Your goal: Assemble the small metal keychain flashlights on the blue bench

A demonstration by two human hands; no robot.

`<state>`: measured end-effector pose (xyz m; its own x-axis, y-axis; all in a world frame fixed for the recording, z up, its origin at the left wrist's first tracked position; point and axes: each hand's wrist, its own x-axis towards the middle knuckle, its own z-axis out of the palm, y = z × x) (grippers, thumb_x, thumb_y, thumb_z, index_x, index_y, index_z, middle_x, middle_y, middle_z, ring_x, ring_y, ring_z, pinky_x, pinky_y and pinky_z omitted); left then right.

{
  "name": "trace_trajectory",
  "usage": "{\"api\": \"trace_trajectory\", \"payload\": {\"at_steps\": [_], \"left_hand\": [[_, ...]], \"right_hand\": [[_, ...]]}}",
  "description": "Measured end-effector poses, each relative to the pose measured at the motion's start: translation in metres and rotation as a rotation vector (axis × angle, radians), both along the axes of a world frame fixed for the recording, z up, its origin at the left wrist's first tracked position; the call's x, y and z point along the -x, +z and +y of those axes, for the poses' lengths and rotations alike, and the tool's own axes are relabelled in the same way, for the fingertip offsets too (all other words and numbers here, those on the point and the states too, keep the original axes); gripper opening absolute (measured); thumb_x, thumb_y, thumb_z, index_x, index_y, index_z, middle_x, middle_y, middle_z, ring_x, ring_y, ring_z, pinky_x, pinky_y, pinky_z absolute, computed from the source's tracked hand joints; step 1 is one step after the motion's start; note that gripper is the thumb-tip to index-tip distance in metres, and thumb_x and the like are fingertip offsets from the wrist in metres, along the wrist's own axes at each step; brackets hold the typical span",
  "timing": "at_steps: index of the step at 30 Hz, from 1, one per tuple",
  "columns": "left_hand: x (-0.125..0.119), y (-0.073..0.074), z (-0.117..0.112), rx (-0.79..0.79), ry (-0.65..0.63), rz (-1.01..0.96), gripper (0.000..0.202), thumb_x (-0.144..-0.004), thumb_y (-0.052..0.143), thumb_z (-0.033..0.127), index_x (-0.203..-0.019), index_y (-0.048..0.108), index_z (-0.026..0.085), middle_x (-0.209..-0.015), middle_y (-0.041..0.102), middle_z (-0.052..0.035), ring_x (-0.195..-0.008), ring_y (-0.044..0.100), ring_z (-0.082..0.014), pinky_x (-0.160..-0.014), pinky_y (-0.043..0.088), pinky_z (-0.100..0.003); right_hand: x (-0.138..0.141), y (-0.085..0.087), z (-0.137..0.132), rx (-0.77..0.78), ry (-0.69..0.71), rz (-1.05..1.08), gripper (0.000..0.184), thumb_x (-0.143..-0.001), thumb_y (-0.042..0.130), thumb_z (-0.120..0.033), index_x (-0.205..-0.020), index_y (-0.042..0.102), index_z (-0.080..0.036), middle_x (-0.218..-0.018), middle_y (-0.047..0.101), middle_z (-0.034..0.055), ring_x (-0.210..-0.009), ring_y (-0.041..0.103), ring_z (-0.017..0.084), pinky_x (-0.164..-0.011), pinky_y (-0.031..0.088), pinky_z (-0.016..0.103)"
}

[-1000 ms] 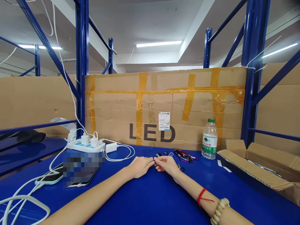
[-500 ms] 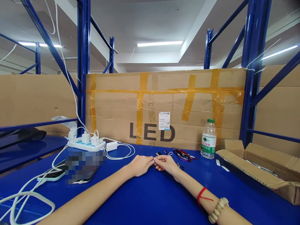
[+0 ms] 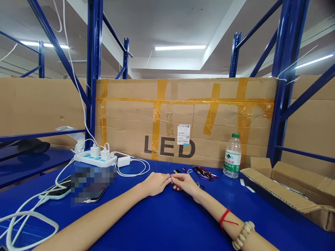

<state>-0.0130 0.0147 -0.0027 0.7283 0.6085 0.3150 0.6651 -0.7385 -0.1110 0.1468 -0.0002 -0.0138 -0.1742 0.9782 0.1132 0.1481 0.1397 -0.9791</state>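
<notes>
Scarcely shifting left hand (image 3: 156, 184) or right hand (image 3: 185, 183) since earlier; pinching small silvery piece (image 3: 169, 178) with both, apparently for steadiness, left of the carabiner bundle (image 3: 205, 173).

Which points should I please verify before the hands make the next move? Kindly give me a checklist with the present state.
1. Right hand holding the small item: ok, thumb and finger appear to pinch it.
2. Left hand gripping it too: cannot tell, its fingertips are there but the contact is too small to see.
3. Small item fully visible: not ok, fingers cover most of it.
4. Bottle upright and capped: ok, it stands beyond the right hand.
5. White cable away from the fingertips: ok, it lies to the left of them.
6. Cardboard box open: ok.
</notes>
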Motion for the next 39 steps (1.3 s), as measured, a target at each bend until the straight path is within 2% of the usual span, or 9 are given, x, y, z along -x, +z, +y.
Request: {"api": "trace_trajectory", "payload": {"at_steps": [8,14,22,28,34,39], "left_hand": [[0.0005,-0.0004,-0.0009,0.014,-0.016,-0.018,0.035,-0.09,0.017,0.035,-0.093,0.05,0.022,-0.091,0.062,-0.0022,-0.081,0.06,-0.0199,-0.062,0.042,-0.028],[0.0,-0.0013,0.0009,0.02,-0.016,-0.023,0.036,-0.09,0.018,0.037,-0.091,0.05,0.021,-0.09,0.063,-0.0024,-0.08,0.06,-0.0197,-0.063,0.042,-0.028],[0.0,-0.0005,-0.0015,0.006,-0.027,-0.031,0.036,-0.09,0.018,0.036,-0.087,0.051,0.021,-0.087,0.063,-0.0019,-0.078,0.06,-0.0188,-0.061,0.042,-0.026],[-0.0002,0.0003,-0.0006,0.02,-0.024,-0.021,0.036,-0.09,0.018,0.035,-0.089,0.051,0.02,-0.089,0.062,-0.0028,-0.079,0.059,-0.0195,-0.062,0.042,-0.027],[-0.0002,0.0022,-0.0023,0.042,-0.009,-0.019,0.036,-0.09,0.019,0.035,-0.089,0.052,0.021,-0.09,0.062,-0.0026,-0.079,0.06,-0.0193,-0.062,0.042,-0.027],[-0.0002,0.0029,-0.003,0.053,-0.014,-0.017,0.035,-0.09,0.018,0.034,-0.094,0.051,0.023,-0.094,0.062,-0.0014,-0.084,0.059,-0.0193,-0.064,0.042,-0.027]], "right_hand": [[0.0007,0.0015,-0.0026,-0.027,0.017,-0.059,0.025,-0.07,0.058,-0.035,-0.062,0.061,-0.011,-0.059,0.054,-0.0024,-0.046,0.05,0.002,-0.043,0.037,0.013],[0.0003,0.0012,-0.0016,-0.019,0.022,-0.063,0.023,-0.068,0.06,-0.035,-0.07,0.065,-0.013,-0.063,0.055,-0.0019,-0.046,0.05,0.002,-0.044,0.037,0.014],[0.0003,0.0027,-0.0042,0.002,0.0,-0.081,0.019,-0.071,0.057,-0.025,-0.082,0.065,-0.013,-0.066,0.056,-0.0012,-0.046,0.049,0.001,-0.045,0.038,0.013],[0.0002,0.0031,-0.0041,-0.006,0.006,-0.079,0.019,-0.07,0.059,-0.027,-0.079,0.066,-0.013,-0.065,0.057,-0.0009,-0.047,0.049,0.002,-0.045,0.038,0.014],[0.001,0.0052,-0.0059,-0.025,0.008,-0.109,0.021,-0.074,0.053,-0.029,-0.067,0.063,-0.012,-0.064,0.055,-0.0013,-0.047,0.049,0.002,-0.045,0.036,0.014],[0.0005,0.0046,-0.0054,-0.015,0.012,-0.097,0.02,-0.078,0.049,-0.025,-0.071,0.063,-0.012,-0.067,0.055,-0.001,-0.048,0.049,0.002,-0.046,0.036,0.013]]}}
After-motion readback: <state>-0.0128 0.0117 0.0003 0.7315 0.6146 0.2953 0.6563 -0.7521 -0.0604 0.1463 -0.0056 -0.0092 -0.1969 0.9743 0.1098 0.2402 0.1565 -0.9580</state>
